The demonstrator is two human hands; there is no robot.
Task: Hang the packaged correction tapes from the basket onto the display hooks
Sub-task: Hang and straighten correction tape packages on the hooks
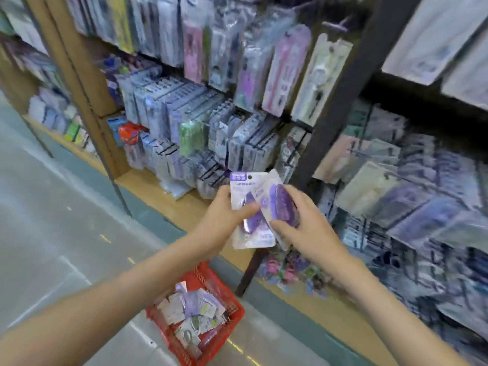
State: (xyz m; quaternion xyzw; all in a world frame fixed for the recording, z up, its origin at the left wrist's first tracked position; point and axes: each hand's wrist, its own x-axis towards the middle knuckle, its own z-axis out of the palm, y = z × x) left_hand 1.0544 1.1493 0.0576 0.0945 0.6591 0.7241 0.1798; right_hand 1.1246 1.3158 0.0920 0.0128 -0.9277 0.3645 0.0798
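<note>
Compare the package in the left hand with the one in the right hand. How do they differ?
The left package is upright with its front in view; the right package is tilted. The left package shows a purple header and a hang hole; the right package shows neither plainly. The right package overlaps the left package's edge. Both hold a purple correction tape.

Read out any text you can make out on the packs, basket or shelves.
No text reads with certainty.
Upright pack, left hand: white print on purple header, dark line beneath, both blurred.
Tilted pack, right hand: smeared.
Packs in basket, shelf stock: too small, blurred.
</note>
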